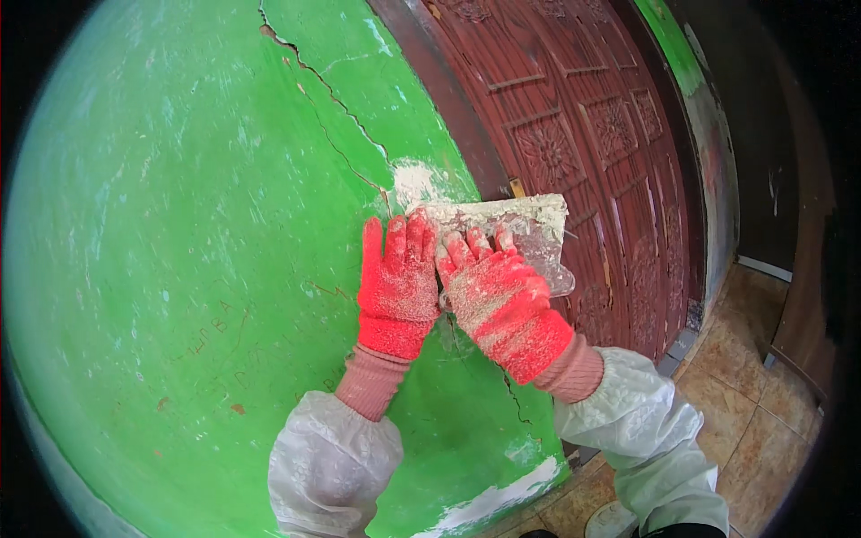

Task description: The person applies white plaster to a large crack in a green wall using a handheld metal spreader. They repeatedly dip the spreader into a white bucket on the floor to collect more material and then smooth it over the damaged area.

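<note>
Both my hands wear red knit gloves dusted with white filler. My left hand [397, 285] and my right hand [498, 300] lie side by side, pressing a wide, filler-smeared scraper blade [525, 226] flat against the green wall [179, 224]. The blade's top edge sits just under a white patch of fresh filler [413, 182], where a long crack [327, 94] runs down the wall. The crack goes on below my right hand [513, 394]. Any handle on the scraper is hidden under my gloves.
A carved dark red wooden door [592, 134] stands right of the wall, its frame [448, 99] beside the blade. Brown floor tiles [744, 403] lie at the lower right. A white smear [502, 498] marks the wall's foot. My sleeves are white.
</note>
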Demonstrator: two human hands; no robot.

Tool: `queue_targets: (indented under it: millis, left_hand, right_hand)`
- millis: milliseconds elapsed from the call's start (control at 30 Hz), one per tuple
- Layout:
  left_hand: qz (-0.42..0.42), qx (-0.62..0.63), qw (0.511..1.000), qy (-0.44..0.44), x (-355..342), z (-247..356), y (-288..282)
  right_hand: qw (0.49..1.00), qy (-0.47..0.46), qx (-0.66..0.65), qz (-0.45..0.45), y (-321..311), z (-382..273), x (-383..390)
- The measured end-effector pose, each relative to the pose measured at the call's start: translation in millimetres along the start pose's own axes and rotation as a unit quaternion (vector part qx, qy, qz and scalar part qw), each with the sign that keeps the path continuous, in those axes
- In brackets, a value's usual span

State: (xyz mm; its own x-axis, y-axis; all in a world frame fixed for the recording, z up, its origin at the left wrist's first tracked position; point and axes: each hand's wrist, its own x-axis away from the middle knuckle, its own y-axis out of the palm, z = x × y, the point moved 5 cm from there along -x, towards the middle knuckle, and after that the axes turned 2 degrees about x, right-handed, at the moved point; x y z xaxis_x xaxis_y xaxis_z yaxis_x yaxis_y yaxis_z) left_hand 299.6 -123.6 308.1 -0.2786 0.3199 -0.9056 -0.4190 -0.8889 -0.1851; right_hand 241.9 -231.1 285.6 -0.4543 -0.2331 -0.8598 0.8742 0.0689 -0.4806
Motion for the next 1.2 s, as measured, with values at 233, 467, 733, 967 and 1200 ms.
queue_targets:
  millis: [233,467,733,967,1200]
  left_hand:
    - [0.029,0.327,0.944,-0.033,-4,-2,-5]
    - [-0.092,-0.533,0.838,0.074,-4,30,14]
    - [-0.159,-0.759,0.606,0.174,11,47,32]
    - [-0.144,-0.737,0.636,0.178,26,53,30]
    - [-0.081,-0.732,0.655,0.168,21,82,21]
  right_hand:
    - [0.998,0.053,-0.041,0.011,-6,-4,0]
    - [0.999,0.019,-0.044,0.026,-10,2,2]
    - [0.999,-0.007,-0.045,0.029,-5,5,22]
    - [0.995,-0.031,-0.060,0.071,3,4,43]
    - [0.997,-0.033,-0.006,0.076,5,-10,40]
